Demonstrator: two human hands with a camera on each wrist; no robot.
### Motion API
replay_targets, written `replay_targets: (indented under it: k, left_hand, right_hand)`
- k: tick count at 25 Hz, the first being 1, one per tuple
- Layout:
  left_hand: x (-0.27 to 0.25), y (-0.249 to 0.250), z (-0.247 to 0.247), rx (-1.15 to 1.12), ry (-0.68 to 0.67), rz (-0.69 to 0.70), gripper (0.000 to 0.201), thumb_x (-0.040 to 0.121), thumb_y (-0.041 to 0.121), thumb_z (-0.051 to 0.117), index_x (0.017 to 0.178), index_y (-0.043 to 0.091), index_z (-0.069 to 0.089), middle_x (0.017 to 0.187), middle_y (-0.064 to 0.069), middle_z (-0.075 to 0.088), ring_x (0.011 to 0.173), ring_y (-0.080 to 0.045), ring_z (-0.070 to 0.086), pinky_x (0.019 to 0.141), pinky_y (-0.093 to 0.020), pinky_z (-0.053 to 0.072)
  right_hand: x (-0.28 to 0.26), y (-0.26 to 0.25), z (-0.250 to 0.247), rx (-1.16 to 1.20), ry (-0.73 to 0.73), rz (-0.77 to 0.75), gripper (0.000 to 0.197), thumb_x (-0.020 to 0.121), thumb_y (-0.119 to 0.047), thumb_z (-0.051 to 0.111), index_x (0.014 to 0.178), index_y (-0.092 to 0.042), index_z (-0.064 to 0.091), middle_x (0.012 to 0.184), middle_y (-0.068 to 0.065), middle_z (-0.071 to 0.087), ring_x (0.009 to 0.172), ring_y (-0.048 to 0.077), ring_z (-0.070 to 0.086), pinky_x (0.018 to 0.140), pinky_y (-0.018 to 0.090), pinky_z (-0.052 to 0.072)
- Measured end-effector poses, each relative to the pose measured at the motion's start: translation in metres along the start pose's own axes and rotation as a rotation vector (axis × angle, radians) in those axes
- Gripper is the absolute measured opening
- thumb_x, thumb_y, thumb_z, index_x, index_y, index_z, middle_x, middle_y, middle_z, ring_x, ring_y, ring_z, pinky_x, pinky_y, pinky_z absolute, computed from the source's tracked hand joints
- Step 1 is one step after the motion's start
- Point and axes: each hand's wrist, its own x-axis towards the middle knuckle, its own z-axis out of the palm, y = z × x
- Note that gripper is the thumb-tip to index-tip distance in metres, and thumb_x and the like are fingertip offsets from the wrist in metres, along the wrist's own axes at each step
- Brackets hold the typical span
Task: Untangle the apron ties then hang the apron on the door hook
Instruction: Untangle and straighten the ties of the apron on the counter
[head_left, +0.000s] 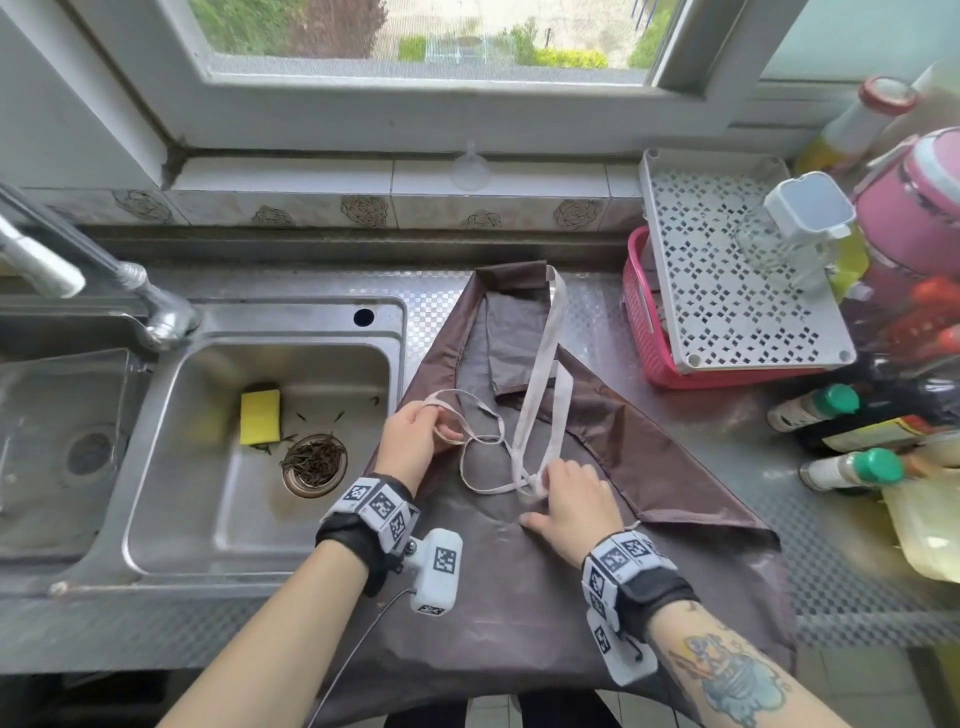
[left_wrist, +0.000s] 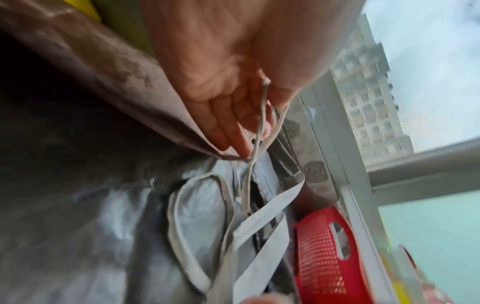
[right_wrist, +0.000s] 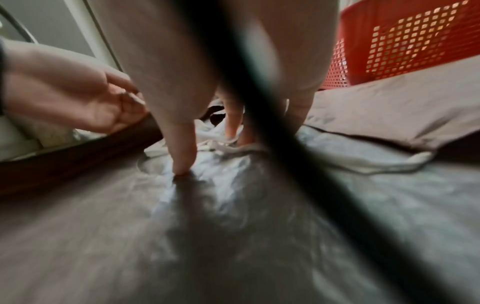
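A brown apron (head_left: 519, 571) lies spread on the steel counter right of the sink, its hem hanging over the front edge. Pale ties (head_left: 535, 405) cross its middle and meet in a knot (head_left: 524, 486). My left hand (head_left: 415, 436) pinches a thin tie loop (head_left: 483, 441); in the left wrist view the tie (left_wrist: 259, 115) runs between thumb and fingers of that hand (left_wrist: 233, 115). My right hand (head_left: 571, 499) rests on the knot. In the right wrist view its fingers (right_wrist: 231, 123) press the ties (right_wrist: 215, 144) and its thumb (right_wrist: 182, 156) presses the cloth.
The sink (head_left: 218, 519) holds a yellow sponge (head_left: 260, 415) and a strainer of tea leaves (head_left: 314, 460); the faucet (head_left: 156, 306) stands behind. A pink basket (head_left: 644, 322) under a white perforated tray (head_left: 727, 280) and several bottles (head_left: 831, 405) crowd the right. A clear suction hook (head_left: 470, 166) sticks to the tiles.
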Motion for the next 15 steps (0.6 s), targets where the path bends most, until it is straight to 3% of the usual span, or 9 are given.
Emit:
replay_targets:
  k: [3,5,7,9,10,11,13,14,15]
  left_hand:
    - [-0.006,0.015,-0.007,-0.248,0.051,-0.026,0.028,0.092,0.006,0.043,0.066,0.011,0.052,0.034,0.005,0.042,0.035,-0.010,0.049,0.053,-0.027,0.047]
    - [-0.006,0.022,-0.011,-0.324,0.050,0.000,0.028,0.093,0.007,0.044,0.067,0.011,0.051,0.035,0.007,0.039,0.033,-0.009,0.042,0.047,-0.024,0.043]
    - [-0.005,0.025,-0.013,-0.264,0.019,0.056,0.025,0.091,0.003,0.046,0.070,0.011,0.056,0.035,0.008,0.040,0.033,-0.008,0.040,0.049,-0.027,0.038]
    - [-0.008,0.027,-0.014,-0.165,-0.061,0.127,0.022,0.089,-0.003,0.047,0.078,0.011,0.059,0.036,0.006,0.046,0.037,-0.008,0.043,0.054,-0.030,0.040]
    - [-0.011,0.029,-0.014,-0.122,-0.106,0.158,0.022,0.088,-0.006,0.047,0.082,0.011,0.060,0.038,0.005,0.049,0.039,-0.008,0.047,0.055,-0.029,0.044]
    - [-0.016,0.032,-0.013,-0.096,-0.148,0.183,0.023,0.086,-0.009,0.047,0.087,0.009,0.060,0.040,0.004,0.053,0.043,-0.009,0.050,0.056,-0.025,0.047]
    - [-0.026,0.038,-0.010,-0.116,-0.219,0.178,0.027,0.084,-0.014,0.044,0.096,0.005,0.060,0.045,0.001,0.055,0.045,-0.010,0.052,0.055,-0.020,0.050]
    - [-0.030,0.040,-0.007,-0.150,-0.252,0.158,0.029,0.084,-0.015,0.042,0.100,0.003,0.059,0.046,0.001,0.054,0.044,-0.010,0.050,0.056,-0.021,0.050]
    - [-0.032,0.040,-0.005,-0.167,-0.275,0.143,0.031,0.084,-0.015,0.041,0.102,0.002,0.059,0.046,0.002,0.051,0.042,-0.010,0.048,0.056,-0.023,0.050]
  right_hand:
    - [0.000,-0.001,-0.002,-0.073,-0.106,0.025,0.025,0.086,-0.035,0.055,0.102,-0.016,0.052,0.107,0.010,0.065,0.106,0.033,0.054,0.088,0.041,0.040]
    - [0.006,0.006,-0.006,0.264,-0.022,0.130,0.010,0.089,-0.023,0.047,0.096,-0.016,0.046,0.094,0.014,0.066,0.094,0.036,0.061,0.082,0.041,0.046]
    - [0.018,0.015,-0.016,0.836,0.168,0.355,0.004,0.090,-0.018,0.039,0.091,-0.018,0.043,0.080,0.014,0.067,0.068,0.032,0.067,0.064,0.039,0.054]
    - [0.026,0.028,-0.031,1.244,0.329,0.504,0.018,0.097,-0.026,0.036,0.099,-0.012,0.047,0.073,0.019,0.065,0.046,0.022,0.064,0.042,0.029,0.051]
    - [0.028,0.033,-0.033,1.262,0.337,0.482,0.030,0.097,-0.035,0.040,0.101,-0.008,0.052,0.075,0.019,0.066,0.049,0.021,0.065,0.044,0.027,0.052]
    - [0.025,0.035,-0.035,1.108,0.287,0.405,0.040,0.092,-0.045,0.048,0.100,-0.006,0.056,0.081,0.016,0.067,0.061,0.021,0.066,0.055,0.030,0.054]
    - [0.012,0.029,-0.025,0.496,0.073,0.174,0.049,0.075,-0.057,0.064,0.097,-0.013,0.059,0.096,0.009,0.063,0.087,0.024,0.061,0.080,0.036,0.050]
    - [0.007,0.023,-0.017,0.286,0.000,0.128,0.054,0.070,-0.060,0.066,0.100,-0.016,0.056,0.100,0.008,0.060,0.094,0.026,0.058,0.086,0.037,0.047]
    - [0.007,0.021,-0.011,0.233,-0.034,0.136,0.061,0.068,-0.063,0.065,0.106,-0.018,0.052,0.104,0.007,0.060,0.098,0.028,0.058,0.088,0.039,0.047]
